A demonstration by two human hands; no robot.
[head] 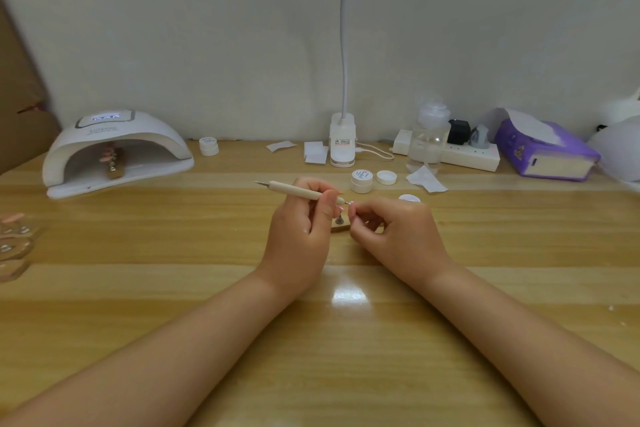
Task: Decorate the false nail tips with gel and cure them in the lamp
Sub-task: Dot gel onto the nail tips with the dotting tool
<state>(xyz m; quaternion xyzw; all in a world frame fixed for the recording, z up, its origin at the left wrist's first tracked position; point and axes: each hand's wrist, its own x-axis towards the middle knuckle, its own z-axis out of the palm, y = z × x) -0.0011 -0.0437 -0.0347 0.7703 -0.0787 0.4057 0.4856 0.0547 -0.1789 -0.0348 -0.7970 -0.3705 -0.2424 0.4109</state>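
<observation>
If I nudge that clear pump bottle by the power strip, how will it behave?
The clear pump bottle stands tall and narrow, so it would probably tip rather than slide. It looks mostly empty, so likely light. Its smooth wall may be slippery on the glossy table.

Both forearms enter from the lower edge of the view and are bare from there to the wrists; no sleeve, cuff or glove is worn on either. The left hand [300, 236] and the right hand [398, 236] carry no ring, and neither wrist bears a watch, bracelet or band. The fingernails that show on the left hand are short and plain; those on the right are too small to judge.
</observation>
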